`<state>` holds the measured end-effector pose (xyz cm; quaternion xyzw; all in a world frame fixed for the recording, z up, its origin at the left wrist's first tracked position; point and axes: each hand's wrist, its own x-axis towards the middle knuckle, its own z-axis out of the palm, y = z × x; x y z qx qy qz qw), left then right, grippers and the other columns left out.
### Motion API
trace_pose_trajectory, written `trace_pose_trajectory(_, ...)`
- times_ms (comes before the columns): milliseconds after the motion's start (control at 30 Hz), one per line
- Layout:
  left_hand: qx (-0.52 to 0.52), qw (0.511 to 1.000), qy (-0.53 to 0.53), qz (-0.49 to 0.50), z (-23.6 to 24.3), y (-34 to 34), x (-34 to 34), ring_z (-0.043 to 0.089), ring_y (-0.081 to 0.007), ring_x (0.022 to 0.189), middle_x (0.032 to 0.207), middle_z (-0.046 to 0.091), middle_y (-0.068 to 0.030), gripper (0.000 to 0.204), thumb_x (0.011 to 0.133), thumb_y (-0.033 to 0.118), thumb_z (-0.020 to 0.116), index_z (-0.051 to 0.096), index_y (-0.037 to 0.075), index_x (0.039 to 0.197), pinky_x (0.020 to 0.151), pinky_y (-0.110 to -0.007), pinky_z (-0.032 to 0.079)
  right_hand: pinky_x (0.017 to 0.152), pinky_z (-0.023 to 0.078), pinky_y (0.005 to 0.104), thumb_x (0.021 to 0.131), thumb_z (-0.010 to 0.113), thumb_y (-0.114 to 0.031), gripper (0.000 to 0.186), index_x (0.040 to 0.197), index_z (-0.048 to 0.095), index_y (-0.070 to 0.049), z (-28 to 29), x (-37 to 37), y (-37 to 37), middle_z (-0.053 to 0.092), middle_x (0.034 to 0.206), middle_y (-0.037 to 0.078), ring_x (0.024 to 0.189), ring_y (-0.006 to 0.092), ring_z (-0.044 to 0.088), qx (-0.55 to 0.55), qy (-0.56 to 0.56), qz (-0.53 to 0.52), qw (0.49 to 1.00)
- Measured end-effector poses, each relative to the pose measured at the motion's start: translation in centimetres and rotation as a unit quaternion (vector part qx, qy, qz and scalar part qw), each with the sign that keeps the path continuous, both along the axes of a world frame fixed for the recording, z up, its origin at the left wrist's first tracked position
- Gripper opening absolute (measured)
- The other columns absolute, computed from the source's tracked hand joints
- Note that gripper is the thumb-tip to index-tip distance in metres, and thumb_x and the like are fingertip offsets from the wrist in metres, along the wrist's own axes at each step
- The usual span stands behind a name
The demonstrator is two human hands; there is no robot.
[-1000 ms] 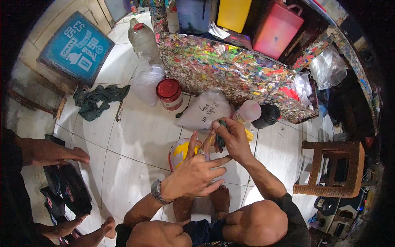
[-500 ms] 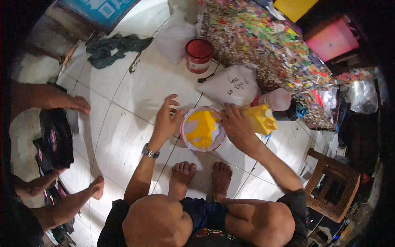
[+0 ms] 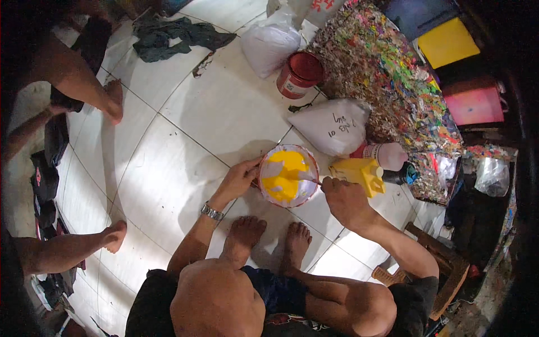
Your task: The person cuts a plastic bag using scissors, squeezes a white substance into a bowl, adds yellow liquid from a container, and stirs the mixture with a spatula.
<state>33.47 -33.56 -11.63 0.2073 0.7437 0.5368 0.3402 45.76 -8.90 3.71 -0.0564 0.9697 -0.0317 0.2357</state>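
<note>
On the tiled floor before my feet stands a round tub (image 3: 313,194) with a pale, reddish-edged rim. Bright yellow paint (image 3: 281,188) lies in it over a whitish mass, only partly blended. My left hand (image 3: 238,180), with a watch on the wrist, is closed against the tub's left side; some fingertips are hidden behind it. My right hand (image 3: 345,201) is closed round the thin handle of a spatula (image 3: 306,176), whose pale blade dips into the paint. Just right of the tub is a yellow jug (image 3: 356,173), near my right knuckles.
Beyond the tub are a white bag (image 3: 331,126), a red can (image 3: 300,73), a pink-white bottle (image 3: 387,154) and another filled bag (image 3: 269,45). A paint-crusted slab (image 3: 387,84) spans the far right. At left are another person's legs (image 3: 84,84); a wooden stool (image 3: 449,269) stands at right.
My left hand has gone from open beside the tub to holding its side. My right hand has left the rim area and now grips the spatula's handle. The whole view has shifted.
</note>
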Motion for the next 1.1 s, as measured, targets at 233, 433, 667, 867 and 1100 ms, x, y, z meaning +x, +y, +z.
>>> trace_pose_trajectory(233, 0.011, 0.998, 0.065, 0.022, -1.0, -0.3, 0.5, 0.062, -0.0307, 0.11, 0.122, 0.063, -0.0193, 0.04, 0.095, 0.014, 0.053, 0.054, 0.007, 0.135, 0.096, -0.037, 0.047, 0.061, 0.055, 0.0446, 0.092, 0.054, -0.014, 0.02, 0.099, 0.058, 0.004, -2.6, -1.5, -1.5, 0.066, 0.079, 0.021, 0.073, 0.0346, 0.069, -0.03, -0.069, -0.049, 0.996)
trace_pose_trajectory(433, 0.026, 0.992, 0.12, 0.035, 0.4, 1.0, 1.1, 0.061, -0.0347, 0.111, 0.122, 0.062, -0.021, 0.037, 0.096, 0.012, 0.048, 0.054, 0.003, 0.131, 0.096, -0.04, 0.047, 0.061, 0.055, 0.0455, 0.089, 0.056, -0.016, 0.022, 0.097, 0.06, 0.005, -7.8, 0.2, -0.2, 0.065, 0.073, 0.021, 0.068, 0.0365, 0.068, -0.032, -0.051, -0.039, 0.997)
trace_pose_trajectory(667, -0.007, 0.987, 0.159, 0.027, -0.2, 1.2, 0.6, 0.061, -0.0347, 0.112, 0.122, 0.062, -0.0208, 0.035, 0.095, 0.009, 0.05, 0.055, 0.001, 0.128, 0.096, -0.04, 0.048, 0.058, 0.052, 0.0481, 0.084, 0.059, -0.01, 0.015, 0.091, 0.059, 0.004, -7.3, -1.2, -1.7, 0.062, 0.067, 0.022, 0.063, 0.0404, 0.064, -0.177, 0.051, -0.097, 0.978)
trace_pose_trajectory(867, 0.022, 0.981, 0.186, 0.046, 0.9, 1.8, 1.2, 0.061, -0.0385, 0.108, 0.118, 0.063, -0.0226, 0.037, 0.092, 0.005, 0.049, 0.055, 0.002, 0.128, 0.094, -0.043, 0.048, 0.057, 0.051, 0.0464, 0.084, 0.058, -0.01, 0.014, 0.087, 0.062, 0.002, -8.6, 0.9, -1.1, 0.063, 0.069, 0.021, 0.063, 0.0381, 0.064, -0.155, -0.001, -0.095, 0.983)
trace_pose_trajectory(1100, -0.002, 0.984, 0.175, -0.024, 0.9, 2.8, -2.1, 0.062, -0.0311, 0.112, 0.122, 0.063, -0.0205, 0.036, 0.094, 0.006, 0.05, 0.055, 0.001, 0.13, 0.098, -0.037, 0.047, 0.067, 0.052, 0.0382, 0.083, 0.057, -0.013, 0.023, 0.102, 0.06, 0.001, -3.8, -1.8, -1.2, 0.06, 0.081, 0.009, 0.075, 0.0253, 0.063, -0.002, 0.109, 0.196, 0.974)
